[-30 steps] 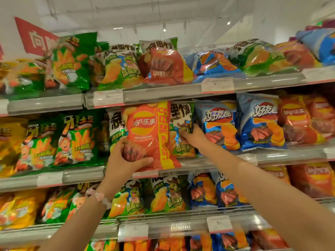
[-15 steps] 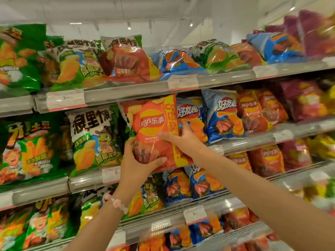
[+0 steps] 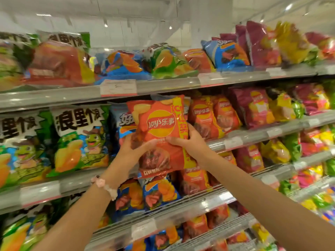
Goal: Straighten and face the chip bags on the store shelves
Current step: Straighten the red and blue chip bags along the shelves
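Head view: I hold the red Lay's chip bag (image 3: 159,131) upright in front of the middle shelf (image 3: 253,136), my left hand (image 3: 134,151) gripping its lower left edge, my right hand (image 3: 188,140) its right edge. The matching red Lay's bags (image 3: 208,118) stand just right, nearer my right hand.

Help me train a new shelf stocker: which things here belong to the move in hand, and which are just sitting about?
In the job:
- orange Lay's bag, held off the shelf
- left hand, gripping its left edge
- right hand, gripping its right edge
- matching orange Lay's bags shelved just right of it

Just sitting about:
- green frog bags
- purple bags
- price tag
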